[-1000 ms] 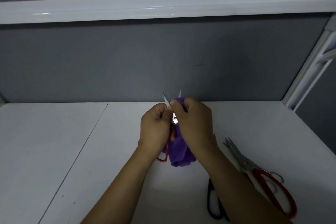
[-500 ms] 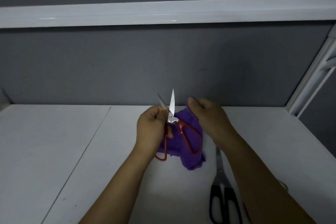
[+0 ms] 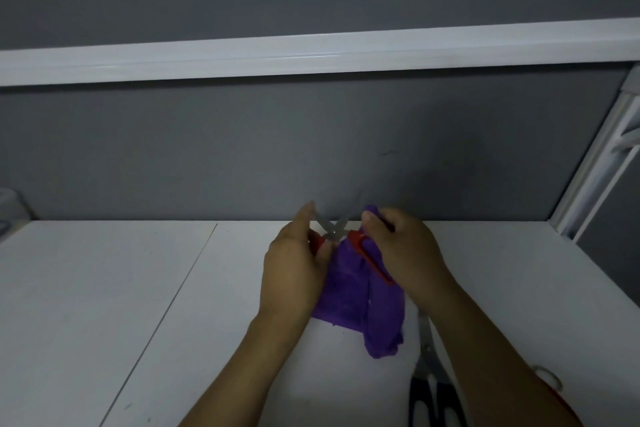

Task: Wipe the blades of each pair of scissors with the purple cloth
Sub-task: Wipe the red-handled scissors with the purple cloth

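My left hand (image 3: 294,267) grips one red handle of the red-handled scissors (image 3: 334,231), held above the white table with the blades spread and pointing up and away. My right hand (image 3: 405,246) pinches the purple cloth (image 3: 360,302) near its top edge, just right of the blades. The cloth hangs down between my hands, with the other red handle lying across it. Black-handled scissors (image 3: 431,378) lie on the table under my right forearm, partly hidden. A bit of a third pair with a red handle and grey ring (image 3: 547,380) peeks out at the right.
The white table (image 3: 138,288) runs to a dark grey back wall, with a white shelf rail (image 3: 311,52) overhead. A white frame post (image 3: 595,163) slants at the right. A pale object (image 3: 7,205) sits at the far left edge.
The scissors' blades have spread wider and dropped lower. My right hand has come back in to the blades with the cloth pinched in it. The view has tilted, hiding most of the pair at right.
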